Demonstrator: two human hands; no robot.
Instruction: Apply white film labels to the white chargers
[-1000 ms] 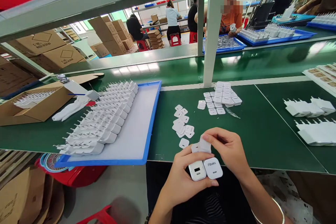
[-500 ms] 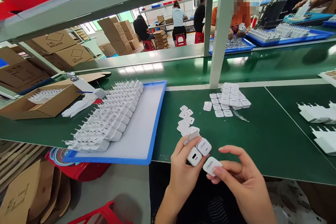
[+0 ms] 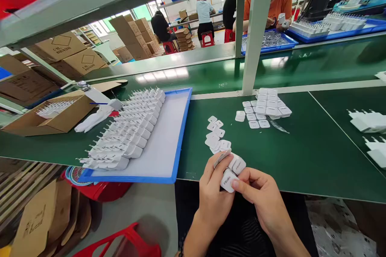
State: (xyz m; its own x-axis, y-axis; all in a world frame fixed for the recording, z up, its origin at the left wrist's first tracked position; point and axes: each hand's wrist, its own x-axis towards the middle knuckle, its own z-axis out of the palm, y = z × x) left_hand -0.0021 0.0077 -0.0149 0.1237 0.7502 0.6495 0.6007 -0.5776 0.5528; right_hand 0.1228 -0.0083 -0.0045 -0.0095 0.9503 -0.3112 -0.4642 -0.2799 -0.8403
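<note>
My left hand [image 3: 212, 198] is closed around white plug chargers, their end faces turned up toward me. One charger [image 3: 237, 164] shows a face with printed lettering. A few thin white pieces [image 3: 222, 158] stick up between the left fingers. My right hand [image 3: 261, 192] pinches a lettered square face label [image 3: 228, 180] by its edge, and it lies over the end of the nearer charger. Whether it is fully seated I cannot tell. Just beyond the left hand, loose white labels [image 3: 212, 139] lie scattered on the green table [image 3: 298, 156].
At left, a blue-rimmed tray [image 3: 177, 144] carries rows of chargers [image 3: 132, 128], beside a cardboard box [image 3: 63, 122]. Stacked label sheets [image 3: 267, 102] lie ahead, near an upright post [image 3: 252, 40]. More chargers [image 3: 369, 120] stand at right. Co-workers sit beyond the bench.
My right hand has moved left and brought the label onto the nearer charger, covering the ports that showed before. The left hand keeps its hold.
</note>
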